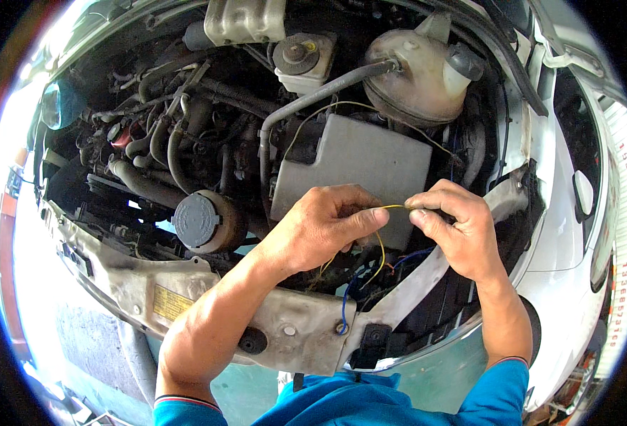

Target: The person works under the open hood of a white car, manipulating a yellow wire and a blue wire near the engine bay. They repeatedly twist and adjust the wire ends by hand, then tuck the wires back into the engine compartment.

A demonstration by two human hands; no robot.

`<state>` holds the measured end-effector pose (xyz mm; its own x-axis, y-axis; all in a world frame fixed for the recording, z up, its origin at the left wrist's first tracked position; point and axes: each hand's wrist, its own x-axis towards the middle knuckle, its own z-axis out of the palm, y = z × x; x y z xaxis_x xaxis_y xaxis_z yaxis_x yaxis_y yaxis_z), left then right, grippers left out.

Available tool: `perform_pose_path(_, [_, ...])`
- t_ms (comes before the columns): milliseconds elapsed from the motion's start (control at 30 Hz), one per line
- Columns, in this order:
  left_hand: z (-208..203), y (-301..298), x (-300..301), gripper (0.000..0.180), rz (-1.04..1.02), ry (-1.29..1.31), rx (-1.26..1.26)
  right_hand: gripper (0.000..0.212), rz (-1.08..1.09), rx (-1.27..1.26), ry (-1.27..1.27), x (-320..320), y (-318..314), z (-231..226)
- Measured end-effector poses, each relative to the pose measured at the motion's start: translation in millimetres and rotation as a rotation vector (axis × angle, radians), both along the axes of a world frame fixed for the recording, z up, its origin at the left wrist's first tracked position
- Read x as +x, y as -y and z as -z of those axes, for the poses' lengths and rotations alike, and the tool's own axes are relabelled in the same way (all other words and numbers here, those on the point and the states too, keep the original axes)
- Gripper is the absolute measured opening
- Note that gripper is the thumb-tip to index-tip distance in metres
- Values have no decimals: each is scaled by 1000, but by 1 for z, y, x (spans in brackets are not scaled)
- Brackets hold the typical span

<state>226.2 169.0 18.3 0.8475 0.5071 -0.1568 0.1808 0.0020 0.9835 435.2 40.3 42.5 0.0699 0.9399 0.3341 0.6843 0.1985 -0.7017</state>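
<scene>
A thin yellow wire [394, 206] runs from one of my hands to the other above the open engine bay. My left hand [331, 224] is closed on it, thumb pressed against the fingers. The right hand [459, 226] pinches the wire between thumb and fingertips, and that end is hidden by the fingers. From under my left hand the wire loops down toward the front of the bay. Below it, a blue wire [345, 302] hangs over the pale front crossmember [306, 319]. Just beyond both hands lies a grey box cover [360, 153].
A stained coolant tank [409, 78] sits at the far right, near a fluid reservoir [303, 64] with a dark cap. Left of my left hand is a round black-capped reservoir [198, 220]. Hoses [175, 153] crowd the left side. The white fender [555, 234] borders the right.
</scene>
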Motion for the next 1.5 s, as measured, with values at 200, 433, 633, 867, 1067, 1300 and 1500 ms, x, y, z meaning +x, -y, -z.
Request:
perform_pose_path(200, [-6, 2, -2, 36, 0, -9, 71, 10, -74, 18, 34, -9, -1, -1])
perform_pose_path(433, [-7, 1, -3, 30, 47, -7, 89, 12, -100, -2, -55, 1, -3, -3])
perform_pose_path(633, [2, 3, 1, 26, 37, 101, 144, 16, -143, -136, -112, -1, -3, -2])
perform_pose_path(867, [4, 4, 1, 22, 33, 104, 164, 18, -116, -266, -227, 0, -2, -4])
perform_pose_path(1067, [6, 3, 1, 23, 57, 56, 138, 17, -117, -258, -216, 4, -1, -3])
perform_pose_path(1300, [5, 1, 2, 28, -88, -28, 109, 14, 17, -225, -315, 10, 2, 1])
perform_pose_path(1500, [6, 0, 3, 30, -170, -62, 33, 16, -11, -221, -175, 10, 2, -1])
